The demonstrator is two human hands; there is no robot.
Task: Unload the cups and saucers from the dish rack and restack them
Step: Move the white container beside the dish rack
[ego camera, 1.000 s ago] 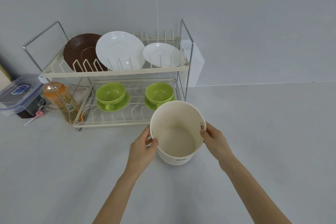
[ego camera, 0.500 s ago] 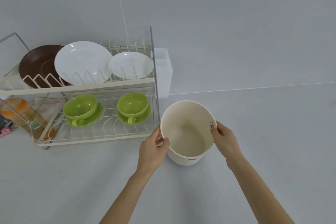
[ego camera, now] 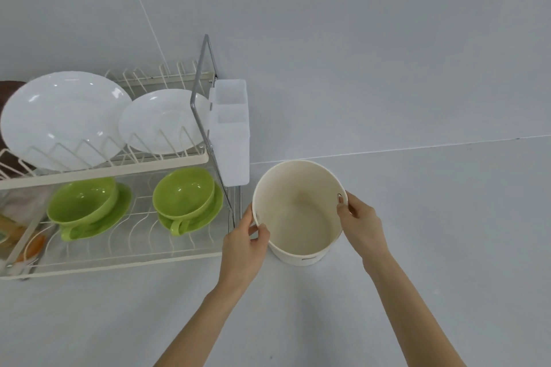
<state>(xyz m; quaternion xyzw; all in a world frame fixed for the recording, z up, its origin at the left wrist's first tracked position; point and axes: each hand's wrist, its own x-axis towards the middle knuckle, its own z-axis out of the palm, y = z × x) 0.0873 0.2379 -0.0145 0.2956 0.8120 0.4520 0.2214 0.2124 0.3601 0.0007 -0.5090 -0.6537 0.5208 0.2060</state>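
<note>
Brown plate [ego camera: 9, 89] and dish rack [ego camera: 104, 168] cropped at the left edge, orange-capped bottle [ego camera: 12, 226] blurred behind wires.

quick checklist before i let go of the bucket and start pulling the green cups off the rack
1. Cream bucket standing upright on the counter: ok.
2. Bucket empty inside: ok.
3. Left hand and right hand free for a cup: not ok, both grip the bucket rim.
4. Two green cups, left and right, each on a green saucer on the lower tier of the dish rack: ok.
5. Cup handles reachable: ok for the right cup, cannot tell for the left.
6. Cups dry: cannot tell.
</note>
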